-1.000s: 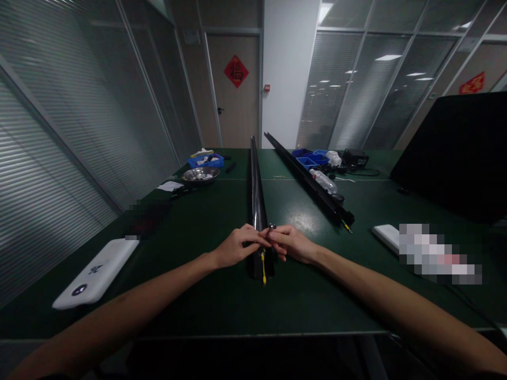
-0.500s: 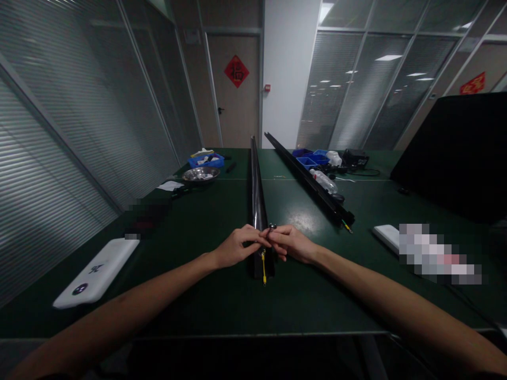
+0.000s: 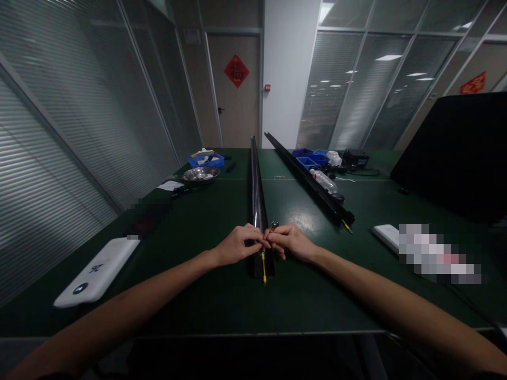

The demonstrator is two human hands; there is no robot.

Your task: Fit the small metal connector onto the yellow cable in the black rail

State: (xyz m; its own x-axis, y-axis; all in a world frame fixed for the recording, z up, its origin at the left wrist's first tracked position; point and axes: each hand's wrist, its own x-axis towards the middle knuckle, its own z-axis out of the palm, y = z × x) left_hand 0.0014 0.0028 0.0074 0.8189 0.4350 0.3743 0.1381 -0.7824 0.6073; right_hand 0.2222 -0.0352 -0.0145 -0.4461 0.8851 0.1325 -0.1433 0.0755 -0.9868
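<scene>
A long black metal channel [image 3: 259, 195] lies lengthwise on the green table, its near end under my hands. A short yellow wire [image 3: 264, 266] with a ring terminal hangs from that end. My left hand [image 3: 240, 244] rests over the channel, its fingertips pinched together near the wire's upper end; what they hold is hidden. My right hand [image 3: 293, 241] meets those fingertips from the right. Its fingers are closed on a small shiny metal part [image 3: 274, 225], whose rounded end sticks up above them; its kind is unclear.
A second black channel [image 3: 317, 191] with a yellow-green wire [image 3: 347, 227] lies to the right, beside a plastic bottle [image 3: 324, 181] and blue bins [image 3: 307, 162]. At left are a metal bowl [image 3: 200, 174], a blue tray [image 3: 206, 160] and a white power bank-like case [image 3: 97, 272].
The shiny metal part has shifted slightly right and shows more above my right fingers. My fingertips have shifted a little; both arms stay nearly in place.
</scene>
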